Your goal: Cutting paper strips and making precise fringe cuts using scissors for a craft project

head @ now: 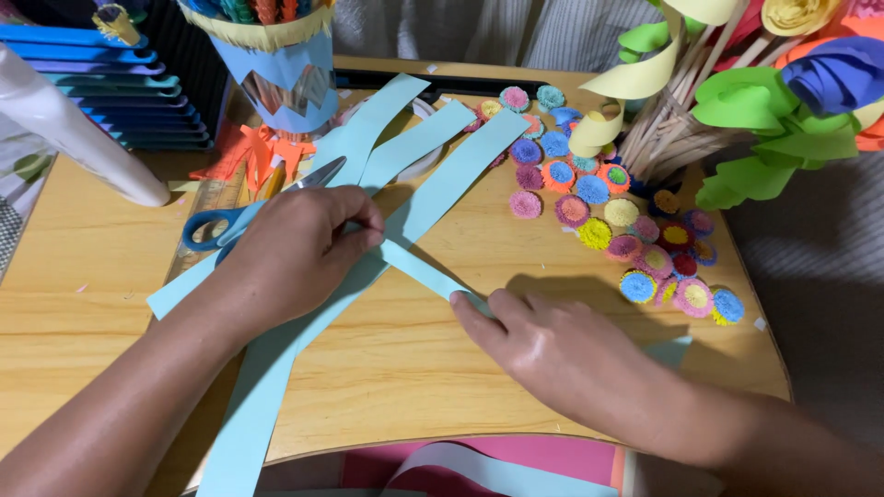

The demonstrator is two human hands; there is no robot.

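Note:
My left hand (299, 244) pinches one end of a narrow light blue paper strip (425, 271) near the middle of the wooden table (83, 304). My right hand (552, 345) presses flat on the strip's other end, fingers together. Several longer light blue strips (442, 138) lie crossed under my left hand, reaching from the back of the table to the front edge. Blue-handled scissors (216, 225) rest just left of my left hand, partly hidden behind it.
Several small fringed paper flowers (599, 198) in many colours are scattered at the right. A bunch of paper flowers on sticks (737, 101) stands at the back right. A decorated pen cup (276, 64), a ruler (198, 221), orange paper cutouts (262, 152) and stacked coloured trays (110, 83) sit at the back left.

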